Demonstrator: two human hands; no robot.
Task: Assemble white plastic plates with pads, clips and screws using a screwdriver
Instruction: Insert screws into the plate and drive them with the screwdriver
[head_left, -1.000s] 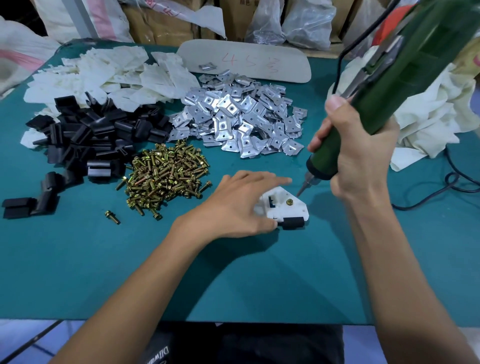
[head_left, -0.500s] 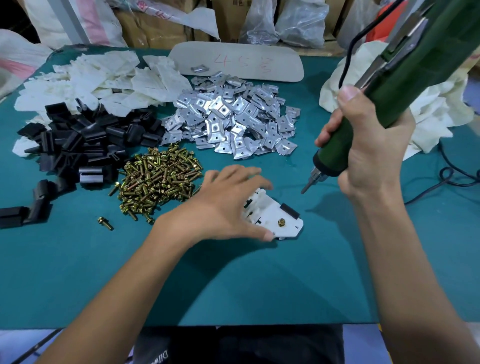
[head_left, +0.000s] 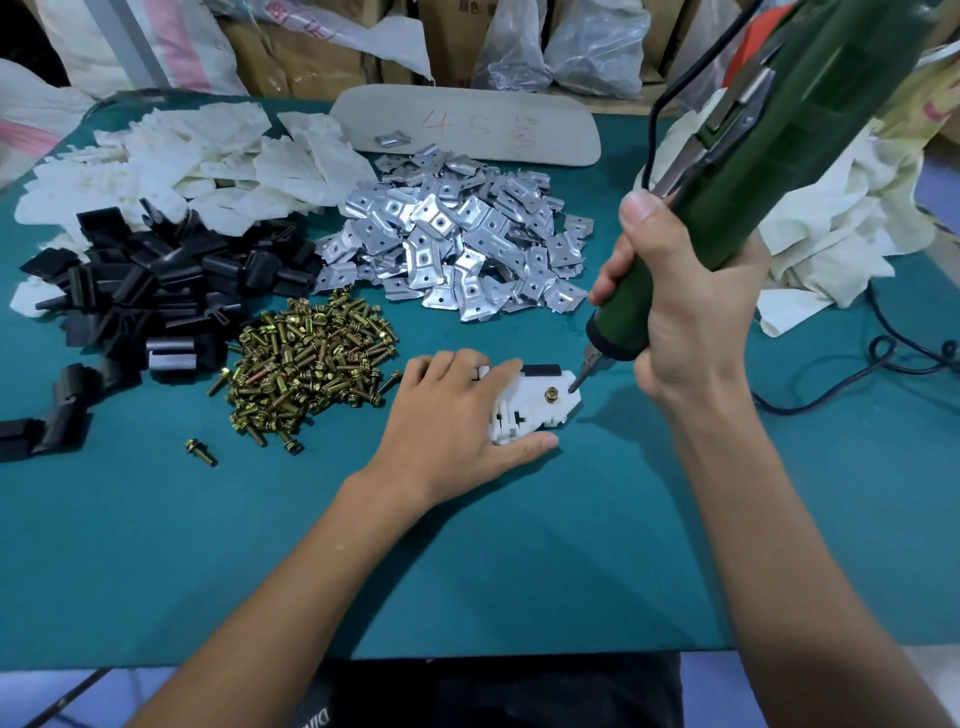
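**Item:** flat white plastic plate (head_left: 535, 410), laid on the teal-covered table (head_left: 208, 545) just right of the heap of brass-coloured screws (head_left: 306, 364).
**Fitted:** one brass screw (head_left: 550, 395) is seated in its hole, and a black pad (head_left: 540, 370) is on its far edge.
**Hold:** the plate is gripped by the left hand (head_left: 457, 431), fingers on top and thumb against the near edge, presumably so it cannot spin.
**Tool:** green corded electric screwdriver (head_left: 779, 156), clasped in the right hand (head_left: 691, 322) with fingers wrapped round the barrel. The bit is slanted just beside the screw head, judged not yet engaged.
**Stock:** silver metal clips (head_left: 457, 244) are piled beyond the screw heap.
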